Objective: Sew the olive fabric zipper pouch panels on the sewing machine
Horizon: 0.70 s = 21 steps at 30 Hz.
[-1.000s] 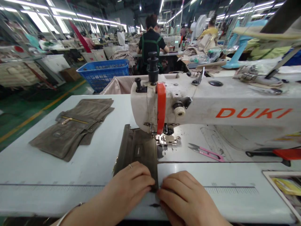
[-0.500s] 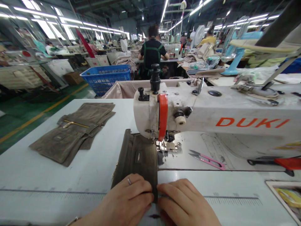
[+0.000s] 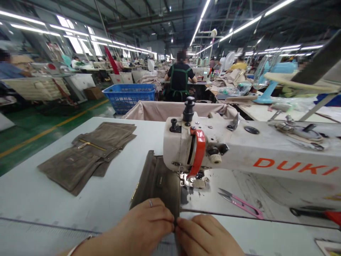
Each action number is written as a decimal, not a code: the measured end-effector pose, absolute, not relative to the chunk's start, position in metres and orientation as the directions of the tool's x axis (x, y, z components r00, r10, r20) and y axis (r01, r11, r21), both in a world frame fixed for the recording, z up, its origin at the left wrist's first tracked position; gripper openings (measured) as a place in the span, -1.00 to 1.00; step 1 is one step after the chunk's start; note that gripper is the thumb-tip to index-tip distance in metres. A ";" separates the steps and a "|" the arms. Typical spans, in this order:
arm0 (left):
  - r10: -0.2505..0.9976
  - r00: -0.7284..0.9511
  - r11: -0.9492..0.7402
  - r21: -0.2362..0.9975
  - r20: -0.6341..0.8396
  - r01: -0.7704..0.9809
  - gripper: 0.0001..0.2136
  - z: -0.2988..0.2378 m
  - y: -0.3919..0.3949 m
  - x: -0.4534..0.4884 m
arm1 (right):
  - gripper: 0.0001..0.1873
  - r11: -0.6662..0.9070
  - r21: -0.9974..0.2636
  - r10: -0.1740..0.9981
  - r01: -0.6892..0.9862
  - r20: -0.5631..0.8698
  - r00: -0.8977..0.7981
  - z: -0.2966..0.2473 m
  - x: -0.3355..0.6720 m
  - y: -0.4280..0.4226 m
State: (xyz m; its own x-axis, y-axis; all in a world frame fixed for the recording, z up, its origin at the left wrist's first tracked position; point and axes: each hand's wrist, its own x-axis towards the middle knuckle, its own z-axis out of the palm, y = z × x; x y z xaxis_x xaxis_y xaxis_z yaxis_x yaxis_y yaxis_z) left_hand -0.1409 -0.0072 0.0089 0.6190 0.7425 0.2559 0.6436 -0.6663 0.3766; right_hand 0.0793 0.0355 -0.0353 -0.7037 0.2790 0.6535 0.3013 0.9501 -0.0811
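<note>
A dark olive fabric bag piece (image 3: 167, 193) with a small label and a strip of zipper lies on the table, its right edge running to the presser foot (image 3: 190, 180) of the sewing machine (image 3: 218, 135). My left hand (image 3: 149, 222), with a ring on one finger, rests over the near end of the piece, fingers closed on its edge. Right beside it, my right hand (image 3: 206, 234) pinches the same near edge, fingertips meeting the left ones. The fingertips' undersides are hidden. Pink-handled thread snips (image 3: 241, 204) lie right of the needle area.
Several similar olive pieces (image 3: 87, 153) are stacked at the left of the white table (image 3: 112, 199). Behind the machine hangs a pale cloth bin (image 3: 157, 110), with a blue plastic basket (image 3: 130, 97) farther off. A co-worker (image 3: 181, 76) sits ahead, back turned.
The view has shifted, so the scene appears lower and slightly right. My right fingertips have come together against my left ones at the fabric's edge. The piece stays under the machine head.
</note>
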 end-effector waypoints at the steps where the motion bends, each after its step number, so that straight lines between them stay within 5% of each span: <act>1: 0.735 0.626 -0.674 0.380 0.260 0.633 -0.70 0.007 -0.005 -0.142 | -0.79 0.951 -0.076 0.273 0.301 0.665 -0.695 -0.034 0.078 0.038; 6: 0.672 0.669 -0.739 0.337 0.316 0.583 -0.75 -0.001 0.009 -0.148 | -0.79 0.948 -0.098 0.287 0.304 0.680 -0.675 -0.032 0.072 0.048; 11: 0.665 0.671 -0.747 0.310 0.328 0.588 -0.75 -0.003 0.023 -0.152 | -0.69 0.937 -0.187 0.349 0.295 0.474 -0.808 -0.022 0.075 0.056; 21: 0.682 0.644 -0.730 0.279 0.347 0.624 -0.76 -0.012 0.053 -0.161 | -0.64 0.880 -0.265 0.475 0.395 0.455 -0.753 -0.019 0.069 0.072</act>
